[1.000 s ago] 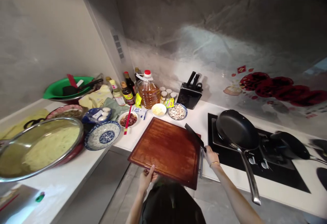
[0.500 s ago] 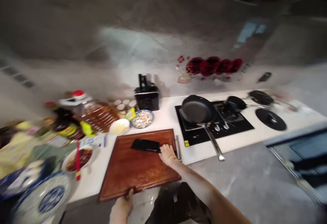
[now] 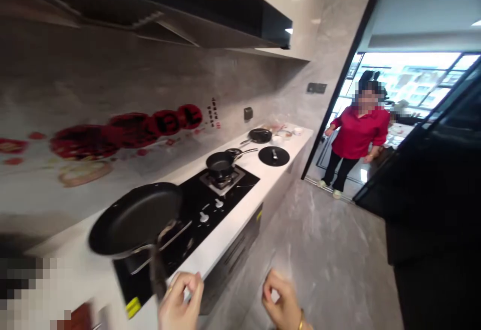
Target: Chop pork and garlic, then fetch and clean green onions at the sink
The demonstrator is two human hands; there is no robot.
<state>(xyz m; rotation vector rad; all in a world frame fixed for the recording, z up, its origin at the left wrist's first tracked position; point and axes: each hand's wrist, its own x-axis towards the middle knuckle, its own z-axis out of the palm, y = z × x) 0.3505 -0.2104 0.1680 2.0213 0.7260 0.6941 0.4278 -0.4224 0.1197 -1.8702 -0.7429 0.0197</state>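
Note:
My left hand (image 3: 180,302) is at the bottom, fingers curled towards the thumb, with nothing visible in it. It is close beside the handle (image 3: 158,270) of a large dark frying pan (image 3: 137,217); whether they touch I cannot tell. My right hand (image 3: 280,297), with a gold bangle at the wrist, is curled the same way over the grey floor, holding nothing visible. The pan rests at the near end of the black gas hob (image 3: 191,234). A small black saucepan (image 3: 220,164) stands on the far burner.
A black lid (image 3: 274,156) and another dark pan (image 3: 260,135) lie farther along the white counter (image 3: 229,224). A range hood (image 3: 158,9) hangs above. Someone in a red shirt (image 3: 355,132) stands at the doorway. The cutting board's corner (image 3: 77,317) shows at lower left.
My view has swung right to the hob and doorway. My right hand has let go of the cleaver, and my left hand has left the cutting board's edge. Both are now raised, curled.

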